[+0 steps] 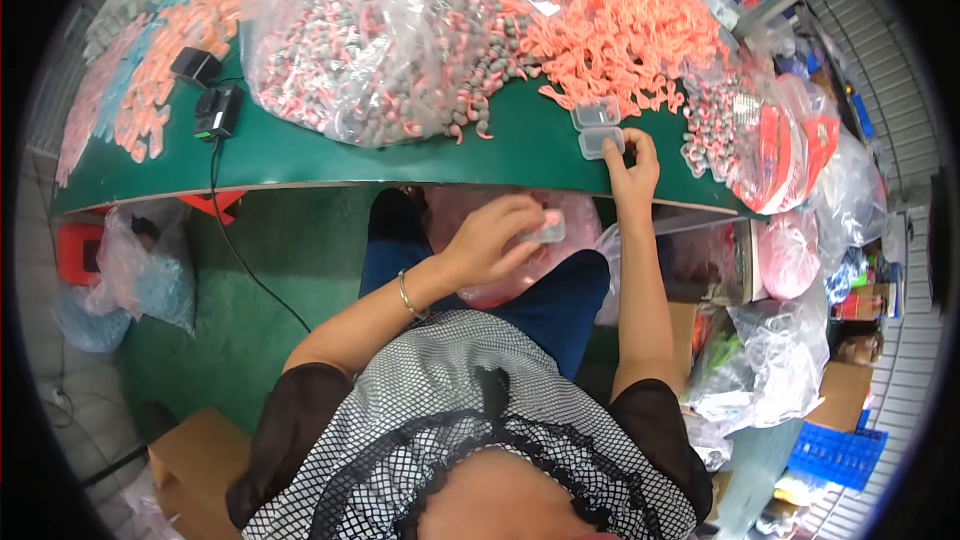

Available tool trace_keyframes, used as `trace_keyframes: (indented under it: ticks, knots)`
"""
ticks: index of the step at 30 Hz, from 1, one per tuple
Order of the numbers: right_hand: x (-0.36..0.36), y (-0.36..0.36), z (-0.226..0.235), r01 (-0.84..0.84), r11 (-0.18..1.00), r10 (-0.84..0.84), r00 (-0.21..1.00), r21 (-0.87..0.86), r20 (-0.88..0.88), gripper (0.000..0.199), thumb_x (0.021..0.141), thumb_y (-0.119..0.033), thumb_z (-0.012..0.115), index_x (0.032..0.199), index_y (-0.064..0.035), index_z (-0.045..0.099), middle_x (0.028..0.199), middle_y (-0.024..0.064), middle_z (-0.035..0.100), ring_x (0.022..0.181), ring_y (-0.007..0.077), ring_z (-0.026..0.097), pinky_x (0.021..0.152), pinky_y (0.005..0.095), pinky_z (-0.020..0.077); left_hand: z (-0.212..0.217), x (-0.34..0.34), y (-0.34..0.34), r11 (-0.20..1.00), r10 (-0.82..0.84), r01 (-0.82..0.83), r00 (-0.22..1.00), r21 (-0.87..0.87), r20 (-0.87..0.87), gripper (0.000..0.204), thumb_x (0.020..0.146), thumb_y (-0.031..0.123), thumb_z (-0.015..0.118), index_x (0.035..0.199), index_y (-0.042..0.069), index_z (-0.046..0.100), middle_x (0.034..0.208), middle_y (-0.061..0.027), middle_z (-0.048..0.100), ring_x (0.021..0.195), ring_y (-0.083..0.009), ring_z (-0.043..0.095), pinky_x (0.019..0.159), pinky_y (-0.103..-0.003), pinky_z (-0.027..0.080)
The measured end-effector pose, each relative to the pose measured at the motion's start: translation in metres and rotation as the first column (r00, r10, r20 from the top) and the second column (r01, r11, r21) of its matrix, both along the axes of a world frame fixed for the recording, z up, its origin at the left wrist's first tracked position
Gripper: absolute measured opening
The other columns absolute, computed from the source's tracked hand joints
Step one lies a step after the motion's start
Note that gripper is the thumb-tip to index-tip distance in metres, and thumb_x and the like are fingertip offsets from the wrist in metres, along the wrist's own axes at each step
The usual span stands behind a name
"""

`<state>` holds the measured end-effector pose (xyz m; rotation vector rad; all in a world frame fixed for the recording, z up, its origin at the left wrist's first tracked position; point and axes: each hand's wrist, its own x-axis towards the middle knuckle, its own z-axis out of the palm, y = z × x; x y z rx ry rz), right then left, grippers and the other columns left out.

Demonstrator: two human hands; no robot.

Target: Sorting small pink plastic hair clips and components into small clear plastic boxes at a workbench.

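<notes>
clear hinged case is on the green worktop, nr its front edge, w/ both halves spread, one beyond the other. r. hand of the seated person has the nearer half pinched b/w thumb & fingers, arm stretched fwd. l. hand is off the worktop, over the lap, grasping a small clear box w/ sth orange showing in it; exact contents too small to tell. silver bracelet on the l. wrist. just past the hinged case lies a big heap of orange looped pcs. l. of that, a large clear bag is stuffed w/ pink & grey curled pcs, more loose pcs spilling by its r. side. other pink-grey pcs lie r. of the r. hand, next to a red & clear bag. far l., orange packets are laid in a row, w/ a black device nr them & its black cable hanging off the edge. below, b/w the knees & worktop, a pink bag shows, partly hidden by the l. hand. cardboard box on the floor, behind l.; blue crate off to the r.
</notes>
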<state>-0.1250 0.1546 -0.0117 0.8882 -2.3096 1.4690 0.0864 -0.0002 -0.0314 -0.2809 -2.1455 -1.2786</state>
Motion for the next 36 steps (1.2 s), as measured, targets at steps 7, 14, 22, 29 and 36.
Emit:
trace_keyframes:
  ticks: [7,14,22,29,36]
  knots:
    - [-0.002,0.011,-0.013,-0.024,0.997,0.026,1.0,-0.067,0.018,0.02,0.08,-0.008,0.075,0.092,-0.0013,0.061,0.086,0.0064,0.059,0.078,0.0167,0.055,0.074,0.0303,0.0475,-0.221,-0.017,0.014,0.985,-0.099,0.171,0.663,-0.021,0.742,0.039,0.097,0.034,0.046,0.132,0.02,0.053,0.11,-0.0211,0.066,0.093,-0.0378,0.066,0.076,-0.048,0.052]
    - [0.014,0.006,-0.011,-0.059,0.994,0.069,0.993,-0.097,0.098,0.017,0.081,-0.005,0.073,0.089,-0.0004,0.059,0.086,0.0053,0.057,0.08,0.0145,0.053,0.076,0.0285,0.0453,-0.336,-0.023,0.024,0.977,-0.107,0.211,0.574,-0.02,0.812,0.041,0.081,0.024,0.063,0.12,0.01,0.061,0.099,-0.0218,0.069,0.087,-0.0397,0.067,0.076,-0.049,0.052]
    - [0.01,0.001,-0.003,-0.095,0.989,0.108,0.988,-0.11,0.115,0.016,0.083,-0.005,0.072,0.09,-0.0018,0.058,0.088,0.0013,0.056,0.081,0.0106,0.05,0.077,0.0257,0.0433,-0.214,0.0,-0.003,0.988,-0.103,0.152,0.604,0.012,0.79,0.032,0.081,0.024,0.064,0.109,0.008,0.067,0.101,-0.0191,0.07,0.092,-0.0366,0.068,0.081,-0.045,0.053]
    - [0.011,0.006,-0.005,-0.17,0.975,0.182,0.98,-0.142,0.08,0.014,0.084,-0.003,0.07,0.091,-0.0024,0.058,0.089,-0.0009,0.055,0.081,0.0081,0.049,0.077,0.0228,0.0418,-0.151,0.05,-0.018,0.991,-0.003,0.102,0.674,-0.089,0.739,0.028,0.085,0.027,0.062,0.105,0.011,0.07,0.098,-0.0167,0.071,0.091,-0.0362,0.068,0.081,-0.047,0.053]
    - [0.013,0.01,-0.007,-0.173,0.976,0.185,0.979,-0.135,0.086,0.016,0.08,0.001,0.071,0.09,0.0012,0.058,0.089,0.0043,0.057,0.084,0.0133,0.054,0.081,0.027,0.0447,-0.113,0.074,-0.007,0.965,-0.123,0.258,0.623,-0.054,0.772,0.031,0.085,0.025,0.062,0.11,0.007,0.067,0.102,-0.0174,0.069,0.095,-0.0372,0.067,0.082,-0.047,0.052]
